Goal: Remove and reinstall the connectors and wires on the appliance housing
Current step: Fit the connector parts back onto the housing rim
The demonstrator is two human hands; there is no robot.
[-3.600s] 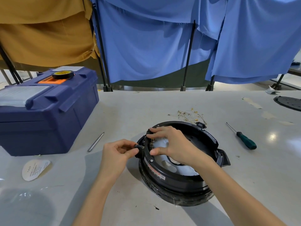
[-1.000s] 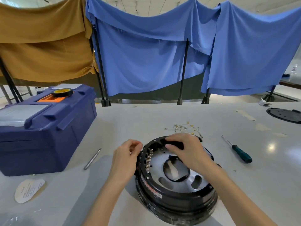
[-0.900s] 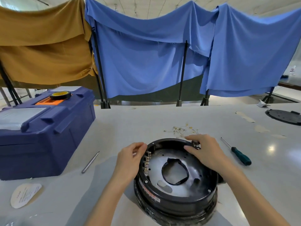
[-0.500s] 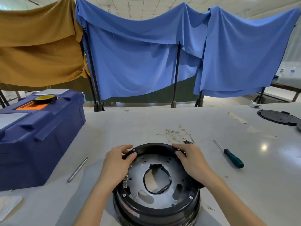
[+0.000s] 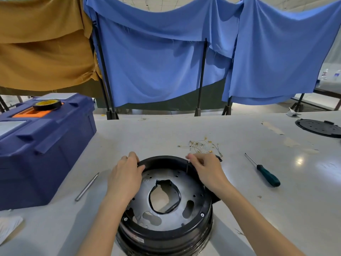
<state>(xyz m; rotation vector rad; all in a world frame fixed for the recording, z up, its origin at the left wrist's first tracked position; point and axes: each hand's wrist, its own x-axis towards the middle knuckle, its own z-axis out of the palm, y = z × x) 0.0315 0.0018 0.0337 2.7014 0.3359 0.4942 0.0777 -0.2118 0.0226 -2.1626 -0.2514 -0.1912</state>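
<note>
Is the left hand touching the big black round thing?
Touching. The head view shows the left hand with fingers curled over the rim of the black housing.

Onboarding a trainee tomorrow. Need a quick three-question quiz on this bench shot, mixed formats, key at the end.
1. True or false: the green-handled screwdriver lies on the table, in neither hand.
2. What sits on top of the blue toolbox? A) tape roll B) pliers C) mug
3. Which hand grips the housing rim on the side nearest the metal rod?
Key: 1 true; 2 A; 3 the left hand.
</note>
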